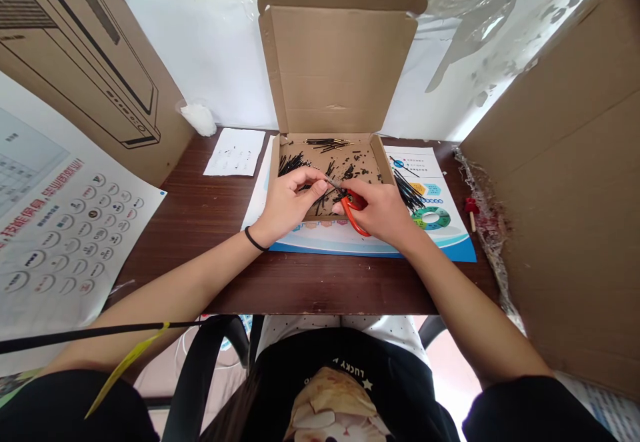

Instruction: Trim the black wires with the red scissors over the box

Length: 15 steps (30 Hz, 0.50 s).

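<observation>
My right hand point(377, 207) is closed round the orange-red handles of a pair of scissors point(356, 217). The scissor blades point left, towards the fingertips of my left hand point(295, 195), which pinch a thin black strand point(329, 192); its exact kind is too small to make out. Both hands are over the front of an open cardboard box point(345, 137). Inside it lie a black bundle of strands point(293, 163) at the left, more strands with gold-coloured ends point(327, 143) at the back, and many short black cut bits point(356, 169).
Another bundle of black strands point(409, 192) lies right of the box on a printed sheet point(435, 249). A white paper point(235, 152) lies at the left on the brown table point(320, 285). Large cardboard boxes stand on both sides; a small red-headed object point(471, 209) is at the right edge.
</observation>
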Each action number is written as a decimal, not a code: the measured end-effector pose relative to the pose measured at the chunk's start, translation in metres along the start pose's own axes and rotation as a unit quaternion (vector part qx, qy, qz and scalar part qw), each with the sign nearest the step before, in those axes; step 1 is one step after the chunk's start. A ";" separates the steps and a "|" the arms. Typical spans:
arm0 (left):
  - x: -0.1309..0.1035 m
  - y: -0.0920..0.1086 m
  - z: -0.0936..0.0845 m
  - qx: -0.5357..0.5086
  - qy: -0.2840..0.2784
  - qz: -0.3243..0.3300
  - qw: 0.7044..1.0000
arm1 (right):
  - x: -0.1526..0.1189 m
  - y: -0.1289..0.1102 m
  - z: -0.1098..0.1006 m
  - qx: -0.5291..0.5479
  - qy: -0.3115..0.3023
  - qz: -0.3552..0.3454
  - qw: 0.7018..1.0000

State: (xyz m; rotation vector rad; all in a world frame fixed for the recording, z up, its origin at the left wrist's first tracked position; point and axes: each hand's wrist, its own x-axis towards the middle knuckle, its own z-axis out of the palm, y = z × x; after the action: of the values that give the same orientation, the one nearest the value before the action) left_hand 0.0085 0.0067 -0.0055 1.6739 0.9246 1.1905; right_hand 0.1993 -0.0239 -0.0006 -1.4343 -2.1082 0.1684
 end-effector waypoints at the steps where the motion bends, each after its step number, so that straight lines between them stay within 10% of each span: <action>1: 0.000 0.000 0.000 0.003 0.000 -0.001 1.000 | 0.000 0.000 0.000 -0.007 -0.002 -0.001 1.000; 15: -0.001 0.003 0.000 0.008 -0.001 -0.003 1.000 | 0.000 0.000 -0.001 -0.004 -0.009 -0.002 1.000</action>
State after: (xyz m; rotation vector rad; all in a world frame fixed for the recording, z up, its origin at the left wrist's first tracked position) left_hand 0.0088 0.0044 -0.0034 1.6849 0.9394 1.1799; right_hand 0.1994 -0.0243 0.0001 -1.4385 -2.1284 0.1734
